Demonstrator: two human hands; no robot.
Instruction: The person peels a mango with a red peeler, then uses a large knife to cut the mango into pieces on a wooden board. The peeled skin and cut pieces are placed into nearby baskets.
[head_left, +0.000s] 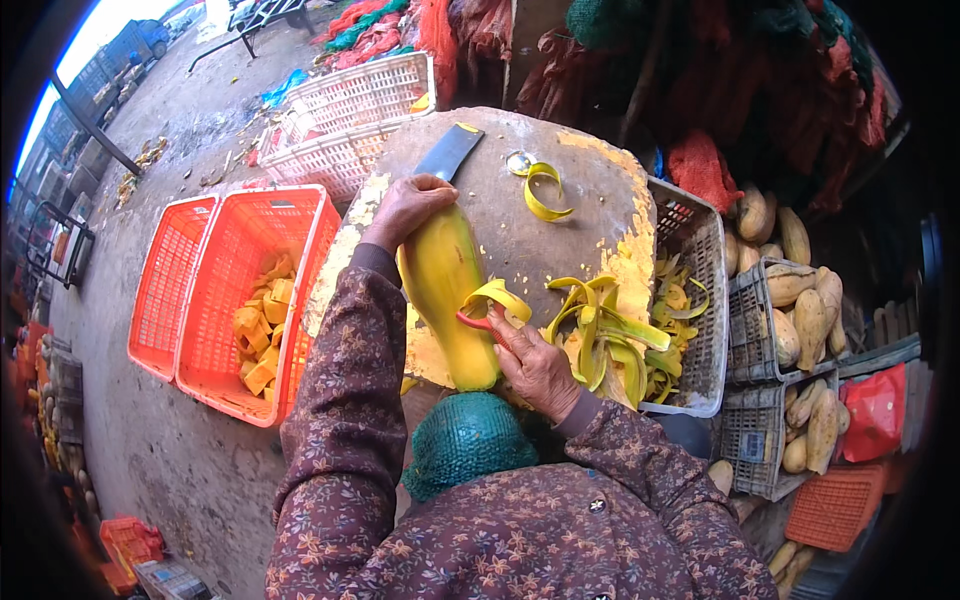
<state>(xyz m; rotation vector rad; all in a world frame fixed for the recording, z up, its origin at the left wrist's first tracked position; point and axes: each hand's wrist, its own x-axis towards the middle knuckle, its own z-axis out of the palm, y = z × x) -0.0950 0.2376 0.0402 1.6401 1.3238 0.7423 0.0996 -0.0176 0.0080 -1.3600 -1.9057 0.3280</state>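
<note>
A long, partly peeled squash (442, 262) lies lengthwise on the worn wooden board (517, 240), its near end towards my body. Over its far end is my left hand (416, 206), fingers bent around the tip. My right hand (536, 364) grips a red-handled peeler (480, 322) against the squash's right side. From the peeler curls a yellow-green strip of peel (499, 296). Just beyond my left hand lies a wide cleaver blade (452, 150); its handle is not visible. Loose peel strips (600, 322) are heaped right of my right hand.
An orange crate (251, 202) with cut squash chunks stands left of the board. On the right, a grey crate (716, 315) holds peelings, beside crates of whole squash (814, 307). Past the cleaver sit a curled peel (536, 202) and a shiny round metal object (519, 163).
</note>
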